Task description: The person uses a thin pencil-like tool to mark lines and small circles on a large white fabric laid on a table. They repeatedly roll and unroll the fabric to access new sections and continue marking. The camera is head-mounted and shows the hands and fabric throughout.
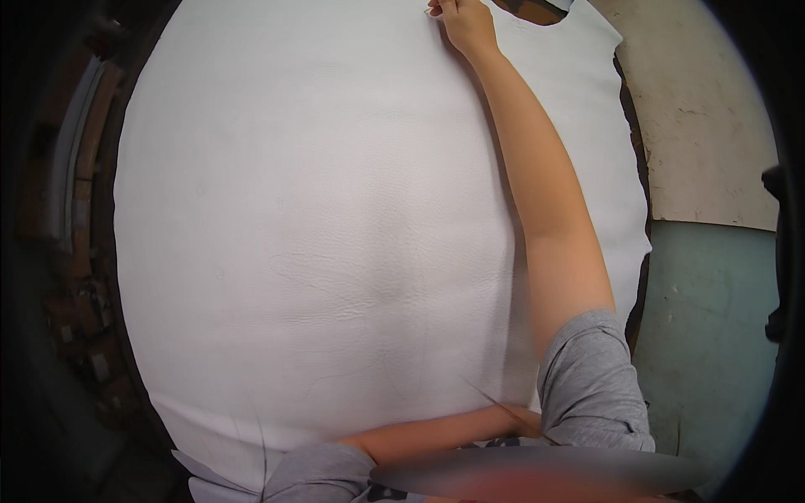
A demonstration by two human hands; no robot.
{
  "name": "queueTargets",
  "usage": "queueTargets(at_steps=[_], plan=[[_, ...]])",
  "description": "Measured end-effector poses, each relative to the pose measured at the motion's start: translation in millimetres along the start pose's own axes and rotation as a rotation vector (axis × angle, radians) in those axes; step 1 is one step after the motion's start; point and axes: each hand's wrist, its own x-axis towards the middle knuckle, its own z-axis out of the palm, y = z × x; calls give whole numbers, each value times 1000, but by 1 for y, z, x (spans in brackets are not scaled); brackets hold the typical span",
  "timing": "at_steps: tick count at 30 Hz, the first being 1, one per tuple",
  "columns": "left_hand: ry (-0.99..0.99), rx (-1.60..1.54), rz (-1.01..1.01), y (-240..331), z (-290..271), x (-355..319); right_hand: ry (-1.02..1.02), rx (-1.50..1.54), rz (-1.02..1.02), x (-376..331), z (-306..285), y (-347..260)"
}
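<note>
A large white leather hide [335,168] with fine grain and creases lies spread in front of me. My right arm reaches far across it. At the top edge of the view, my right hand [470,27] is closed in a pinch low over the hide. A small pale tip shows at its fingers, but the thing itself is too small and cut off to name. My left forearm lies across my body along the hide's near edge. My left hand [521,417] is close to my right sleeve, its fingers hidden.
The hide has an uneven right edge and a dark opening [532,10] at the far right. Beyond it are a beige board [696,109] and a greenish panel [713,318]. Stacked brown boxes or shelves [84,327] stand at the left, in shadow.
</note>
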Motion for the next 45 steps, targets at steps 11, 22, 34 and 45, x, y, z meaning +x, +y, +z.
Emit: queueTargets(at_steps=[11, 22, 34, 45], plan=[[88, 206, -27, -42, 28, 17, -58, 78, 22, -92, -113, 37], [-60, 72, -189, -13, 7, 11, 441, -263, 157, -104, -189, 113], [-62, 207, -4, -30, 16, 14, 150, 72, 24, -42, -73, 53], [-76, 164, -29, -20, 15, 11, 193, 21, 4, -46, -75, 58]])
